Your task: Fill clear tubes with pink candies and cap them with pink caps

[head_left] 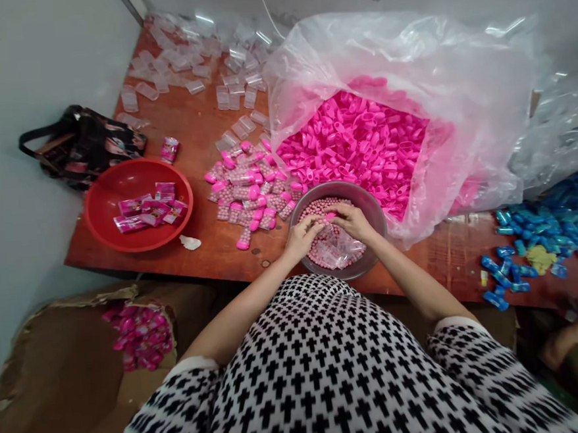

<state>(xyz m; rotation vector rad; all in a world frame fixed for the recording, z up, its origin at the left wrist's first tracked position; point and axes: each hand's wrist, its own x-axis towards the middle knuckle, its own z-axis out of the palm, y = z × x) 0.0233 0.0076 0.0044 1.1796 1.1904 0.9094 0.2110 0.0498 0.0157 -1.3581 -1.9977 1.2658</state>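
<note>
Right hand (353, 222) in a close pinch on a pink cap (329, 217)

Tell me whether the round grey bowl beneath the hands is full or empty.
The round grey bowl is partly filled: small round pink beads and clear plastic containers lie inside, below its bare upper wall.

Pink cap (329, 217) above pink beads (316, 206)
</note>
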